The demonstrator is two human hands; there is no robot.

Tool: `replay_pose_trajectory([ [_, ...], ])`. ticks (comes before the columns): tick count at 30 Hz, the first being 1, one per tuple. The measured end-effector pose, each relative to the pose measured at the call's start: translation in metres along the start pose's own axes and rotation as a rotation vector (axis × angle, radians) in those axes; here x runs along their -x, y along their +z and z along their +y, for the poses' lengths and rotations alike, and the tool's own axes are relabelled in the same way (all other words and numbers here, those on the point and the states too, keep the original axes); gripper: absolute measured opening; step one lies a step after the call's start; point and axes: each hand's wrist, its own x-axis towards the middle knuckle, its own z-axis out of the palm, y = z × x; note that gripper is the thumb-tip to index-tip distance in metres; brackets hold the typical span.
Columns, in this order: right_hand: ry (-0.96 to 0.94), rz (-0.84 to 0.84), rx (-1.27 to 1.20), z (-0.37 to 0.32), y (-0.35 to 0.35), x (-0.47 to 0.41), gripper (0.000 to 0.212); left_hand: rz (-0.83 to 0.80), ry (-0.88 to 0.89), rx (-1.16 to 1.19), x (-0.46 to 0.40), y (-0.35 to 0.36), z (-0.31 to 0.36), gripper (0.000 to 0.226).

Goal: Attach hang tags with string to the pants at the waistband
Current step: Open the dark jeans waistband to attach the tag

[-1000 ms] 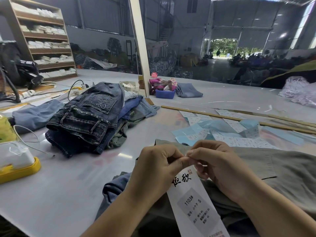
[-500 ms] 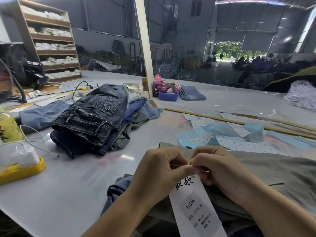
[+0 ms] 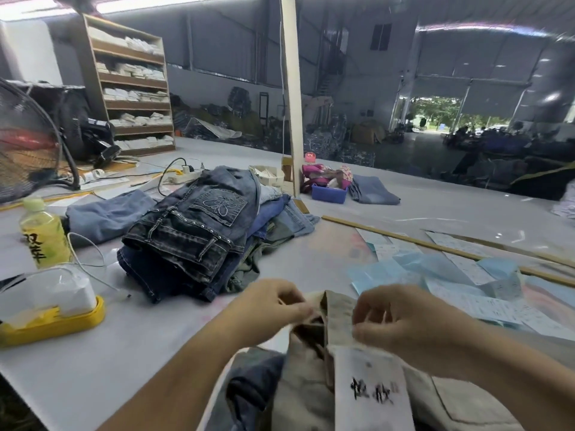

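Note:
Khaki pants [image 3: 306, 387] lie at the near table edge, on top of a blue garment [image 3: 252, 384]. Their waistband [image 3: 337, 309] stands folded up between my hands. My left hand [image 3: 270, 309] pinches the fabric at the waistband's left side. My right hand [image 3: 407, 328] has its fingertips pressed together on the top edge of a white hang tag [image 3: 371, 396] with black handwritten characters. The tag lies down over the pants. The picture is blurred and I cannot make out the string.
A pile of folded jeans [image 3: 193, 234] sits left of centre. A green bottle [image 3: 43, 234] and a yellow tray [image 3: 53, 325] stand at the left. Blue and white paper slips [image 3: 466, 275] and a wooden stick [image 3: 435, 247] lie at the right. A post [image 3: 292, 88] rises behind.
My hands, pinched together at the tag's top before, have moved apart. The waistband now stands up between them. The view has tilted upward.

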Motion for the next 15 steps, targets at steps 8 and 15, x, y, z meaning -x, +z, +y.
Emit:
replay_pose_trajectory([
  [8, -0.049, 0.008, 0.078, -0.011, 0.003, -0.058, 0.013, 0.306, -0.45, -0.494, -0.084, -0.061, -0.107, 0.053],
  [15, 0.064, 0.072, -0.119, 0.01, 0.017, -0.095, 0.021, 0.494, -0.518, -0.98, -0.16, -0.073, -0.173, 0.101],
])
